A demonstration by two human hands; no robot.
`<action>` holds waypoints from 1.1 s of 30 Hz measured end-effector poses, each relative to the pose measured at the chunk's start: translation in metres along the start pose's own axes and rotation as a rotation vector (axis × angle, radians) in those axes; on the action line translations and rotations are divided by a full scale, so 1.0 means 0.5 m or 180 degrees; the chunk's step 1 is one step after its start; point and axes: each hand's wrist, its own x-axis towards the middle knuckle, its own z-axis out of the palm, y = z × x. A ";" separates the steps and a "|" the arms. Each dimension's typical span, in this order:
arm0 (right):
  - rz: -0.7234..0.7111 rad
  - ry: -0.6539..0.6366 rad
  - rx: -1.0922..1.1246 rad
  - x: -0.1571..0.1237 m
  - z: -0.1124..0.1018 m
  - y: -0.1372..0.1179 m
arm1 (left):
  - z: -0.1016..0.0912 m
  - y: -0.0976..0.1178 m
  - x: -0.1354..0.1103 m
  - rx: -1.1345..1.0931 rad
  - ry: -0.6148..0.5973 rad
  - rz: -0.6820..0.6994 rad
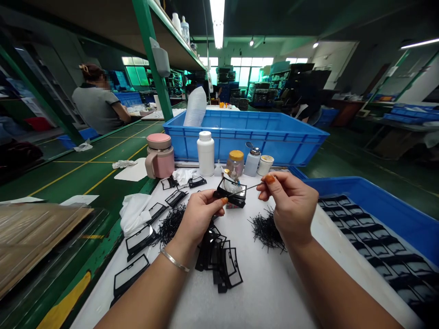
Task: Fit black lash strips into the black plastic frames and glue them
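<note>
Factory floor point(103, 153), green-painted, surrounds a white-padded worktop point(274, 292). Left hand point(200, 215) is closed on a black-edged rectangular film frame point(230, 192), which projects rightward from its grip and sits between both hands, nearer the left. Right hand point(291, 205) pinches a thin black strip point(247, 188); the strip's long axis runs nearly level, leftward, with its far end at the frame. Loose black strips point(266, 230) lie just below the right hand. White plastic bottle point(206, 153) and amber-capped jar point(235, 162) show no legible writing.
</note>
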 end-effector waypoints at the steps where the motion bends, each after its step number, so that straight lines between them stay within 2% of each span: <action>1: -0.0007 0.0009 -0.0001 0.000 0.000 0.000 | 0.000 0.000 0.000 0.0006 0.0003 -0.0001; 8: -0.0014 0.0128 0.0197 0.002 0.000 0.005 | -0.001 0.000 -0.002 0.0017 0.0028 0.0020; 12: -0.0017 0.0343 0.0439 0.010 -0.005 0.009 | -0.008 0.002 0.003 -0.0030 0.0126 0.0012; 16: -0.0075 0.0683 0.0469 0.023 -0.013 0.018 | -0.028 0.007 0.015 -0.0415 0.0643 0.0020; 18: -0.0053 0.0703 0.0338 0.027 -0.015 0.024 | -0.041 0.011 0.021 -0.0667 0.0964 0.0036; 20: -0.0038 0.0539 0.0136 0.028 -0.013 0.031 | -0.052 0.013 0.024 -0.0897 0.1196 0.0053; 23: -0.0079 0.0111 -0.0270 0.028 -0.002 0.041 | -0.059 0.015 0.025 -0.1094 0.1337 0.0072; 29: -0.0217 -0.0622 -0.1307 0.034 0.029 0.065 | -0.052 0.014 0.024 -0.1077 0.1275 0.0021; 33: -0.0126 -0.1159 -0.1817 0.033 0.041 0.076 | -0.052 0.012 0.024 -0.0921 0.1239 0.0030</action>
